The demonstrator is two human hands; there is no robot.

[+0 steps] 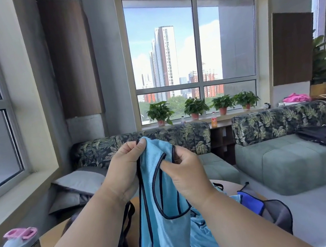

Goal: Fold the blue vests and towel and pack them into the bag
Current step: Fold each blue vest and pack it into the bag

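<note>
The person held a blue vest (164,214) up in front of the chest, above a round wooden table (49,242). The left hand (125,166) pinched one shoulder strap at its top, thumb against curled fingers; the right hand (186,171), just beside it at three o'clock, pinched the other strap by its dark trim. Holding both straps high probably let the body of the vest hang straight down, so the shoulders could be matched before a fold.

Below the vest, toward five o'clock, more blue cloth (203,236) lay crumpled on the table; whether it was a second vest or the towel could not be told. At four o'clock from the hands, a grey and blue bag (269,208) rested at the table's far edge, within easy reach for packing; its opening was not clear to see. Judging by this, the folding had barely begun and nothing looked packed.

A bottle with a pink lid (19,243) stood at eight o'clock. A leaf-patterned sofa (180,137) sat at twelve o'clock, under a window with potted plants (195,107).
</note>
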